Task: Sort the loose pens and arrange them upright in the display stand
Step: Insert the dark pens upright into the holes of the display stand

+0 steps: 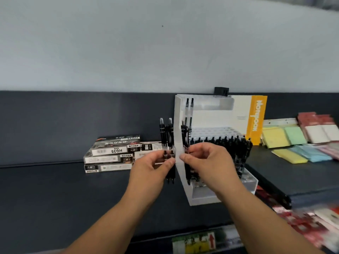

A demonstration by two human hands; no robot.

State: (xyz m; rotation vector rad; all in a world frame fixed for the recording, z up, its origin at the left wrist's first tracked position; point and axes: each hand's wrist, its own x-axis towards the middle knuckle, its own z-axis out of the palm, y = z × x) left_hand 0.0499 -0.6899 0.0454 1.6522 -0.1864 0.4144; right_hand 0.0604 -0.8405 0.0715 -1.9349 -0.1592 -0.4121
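I read the left hand (156, 162) fingers (169, 161) as curled narrow, pinching the lower barrels of upright black pens (166, 134), just left of the stand (177, 125) side wall. The right hand (207, 158) fingers are curled too, gripping a black pen (185, 134) just right of that wall, tip down over the front holes. A row (229, 143) of pens stands upright in the stand. Boxes (110, 153) lie stacked on the surface (55, 189) to the left.

Stationery shop: shelf with boxed pens (111, 153), sticky-note packs (286, 138).
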